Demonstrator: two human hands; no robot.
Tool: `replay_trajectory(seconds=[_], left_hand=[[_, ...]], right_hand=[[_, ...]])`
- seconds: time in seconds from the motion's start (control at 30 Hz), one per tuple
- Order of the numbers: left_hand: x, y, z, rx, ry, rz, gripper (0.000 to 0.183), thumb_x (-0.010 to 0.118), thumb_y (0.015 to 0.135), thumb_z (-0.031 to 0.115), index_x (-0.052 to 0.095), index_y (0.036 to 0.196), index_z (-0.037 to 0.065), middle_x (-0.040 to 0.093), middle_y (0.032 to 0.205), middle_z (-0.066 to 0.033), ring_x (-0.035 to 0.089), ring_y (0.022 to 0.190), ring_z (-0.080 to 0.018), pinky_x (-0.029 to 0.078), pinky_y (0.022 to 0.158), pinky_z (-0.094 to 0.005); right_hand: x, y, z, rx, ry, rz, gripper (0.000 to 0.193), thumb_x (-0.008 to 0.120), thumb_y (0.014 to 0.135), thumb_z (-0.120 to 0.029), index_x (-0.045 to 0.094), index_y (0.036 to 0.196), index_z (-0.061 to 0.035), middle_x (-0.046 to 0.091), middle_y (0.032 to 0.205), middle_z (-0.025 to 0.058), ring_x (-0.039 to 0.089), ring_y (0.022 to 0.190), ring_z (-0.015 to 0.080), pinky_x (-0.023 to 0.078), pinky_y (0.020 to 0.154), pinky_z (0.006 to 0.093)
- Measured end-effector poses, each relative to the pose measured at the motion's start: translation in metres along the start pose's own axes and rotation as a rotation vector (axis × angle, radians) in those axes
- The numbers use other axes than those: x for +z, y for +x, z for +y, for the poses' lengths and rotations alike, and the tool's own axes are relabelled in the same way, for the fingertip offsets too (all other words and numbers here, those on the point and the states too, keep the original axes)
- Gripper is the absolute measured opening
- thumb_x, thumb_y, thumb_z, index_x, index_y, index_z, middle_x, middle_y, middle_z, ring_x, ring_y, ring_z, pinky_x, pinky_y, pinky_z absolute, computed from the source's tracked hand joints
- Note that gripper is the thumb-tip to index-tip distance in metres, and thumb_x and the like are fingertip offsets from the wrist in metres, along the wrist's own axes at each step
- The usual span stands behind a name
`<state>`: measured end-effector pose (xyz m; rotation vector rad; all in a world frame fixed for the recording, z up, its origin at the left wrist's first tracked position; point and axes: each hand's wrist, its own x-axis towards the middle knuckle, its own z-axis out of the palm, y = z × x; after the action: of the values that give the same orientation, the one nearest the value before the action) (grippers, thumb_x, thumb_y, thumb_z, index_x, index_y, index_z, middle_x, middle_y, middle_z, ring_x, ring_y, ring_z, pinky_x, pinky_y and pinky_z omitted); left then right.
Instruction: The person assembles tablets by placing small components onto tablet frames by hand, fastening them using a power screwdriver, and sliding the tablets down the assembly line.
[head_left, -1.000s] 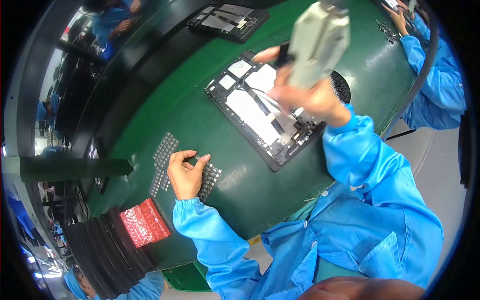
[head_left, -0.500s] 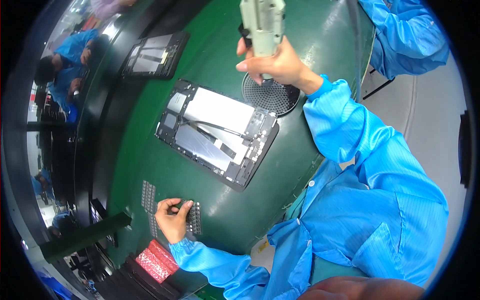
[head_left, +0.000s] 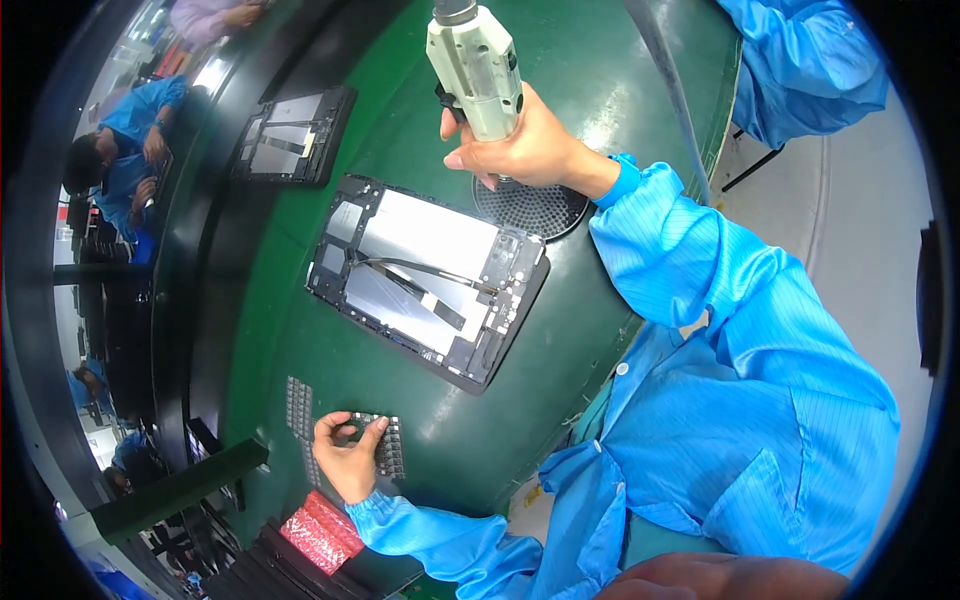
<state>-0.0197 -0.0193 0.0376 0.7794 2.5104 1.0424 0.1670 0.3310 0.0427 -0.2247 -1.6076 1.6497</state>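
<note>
In my right hand (head_left: 535,140) is a pale electric screwdriver (head_left: 478,75), gripped around its body and pointed downward. Its lower end is over the edge of a round dark dish with a grid of holes (head_left: 540,207), partly hidden by my hand. To the left of the dish lies an opened tablet (head_left: 430,240) with silvery battery panels and a black ribbon cable showing. My left hand (head_left: 345,455) is closed, with thumb and index finger at a gridded sheet of small dark pieces (head_left: 390,450). A second such sheet (head_left: 299,408) lies beside that hand.
Another opened tablet (head_left: 290,138) sits farther off at the upper left. A red bubble-wrap pack (head_left: 322,532) lies near a dark bar (head_left: 180,490). A grey hose (head_left: 665,80) hangs at the upper right. Beyond it sits a person in blue (head_left: 810,75).
My right hand has carried the screwdriver leftward, toward the tablet's far edge. My left hand remains at the gridded sheet. The whole view has shifted slightly.
</note>
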Motion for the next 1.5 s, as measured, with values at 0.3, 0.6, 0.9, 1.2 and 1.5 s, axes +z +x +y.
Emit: replay_trajectory(seconds=[0.3, 0.6, 0.9, 1.2, 1.5], left_hand=[[-0.003, 0.002, -0.001, -0.115, -0.526, 0.027, 0.032, 0.072, 0.067, -0.01, 0.058, 0.095, -0.005, 0.056, 0.082, -0.0037, 0.055, 0.071, -0.0091, 0.047, 0.07, -0.0199], [0.017, 0.004, -0.002, 0.133, -0.054, 0.206, 0.015, 0.073, 0.067, -0.007, 0.063, 0.077, -0.003, 0.059, 0.072, -0.0044, 0.054, 0.065, -0.0092, 0.046, 0.061, -0.0211], [0.056, 0.002, 0.018, 0.073, -0.51, 0.091, 0.01, 0.072, 0.07, -0.003, 0.062, 0.072, -0.003, 0.06, 0.076, -0.0046, 0.057, 0.062, -0.0081, 0.045, 0.053, -0.0181], [0.05, 0.009, 0.012, 0.146, -0.694, 0.324, 0.017, 0.063, 0.083, 0.005, 0.062, 0.097, -0.005, 0.062, 0.086, -0.008, 0.062, 0.073, -0.015, 0.053, 0.058, -0.0225], [0.048, 0.008, 0.02, 0.055, -0.777, 0.213, 0.017, 0.056, 0.089, 0.008, 0.058, 0.1, -0.005, 0.062, 0.081, -0.0093, 0.061, 0.065, -0.0131, 0.049, 0.053, -0.0208]], right_hand=[[0.001, -0.002, -0.005, -0.001, -0.018, -0.008, 0.019, 0.066, 0.073, -0.001, 0.056, 0.088, 0.0006, 0.056, 0.057, 0.0043, 0.053, 0.042, 0.0087, 0.04, 0.04, 0.0222], [0.048, -0.012, -0.042, -0.052, 0.09, -0.082, 0.024, 0.064, 0.075, 0.002, 0.053, 0.096, 0.0036, 0.055, 0.055, 0.0035, 0.053, 0.044, 0.0092, 0.042, 0.043, 0.0228], [0.136, -0.039, -0.038, 0.125, 0.218, -0.347, 0.031, 0.064, 0.075, 0.004, 0.052, 0.104, 0.0032, 0.055, 0.056, 0.0014, 0.051, 0.045, 0.0068, 0.039, 0.041, 0.0211], [0.149, -0.048, -0.024, 0.18, 0.152, -0.4, 0.033, 0.066, 0.075, 0.002, 0.053, 0.105, 0.0012, 0.054, 0.055, 0.0, 0.051, 0.045, 0.0063, 0.039, 0.042, 0.021], [0.147, -0.047, -0.017, 0.214, 0.124, -0.418, 0.032, 0.064, 0.074, 0.004, 0.052, 0.104, 0.0018, 0.054, 0.057, 0.0006, 0.052, 0.046, 0.0065, 0.039, 0.042, 0.021]])
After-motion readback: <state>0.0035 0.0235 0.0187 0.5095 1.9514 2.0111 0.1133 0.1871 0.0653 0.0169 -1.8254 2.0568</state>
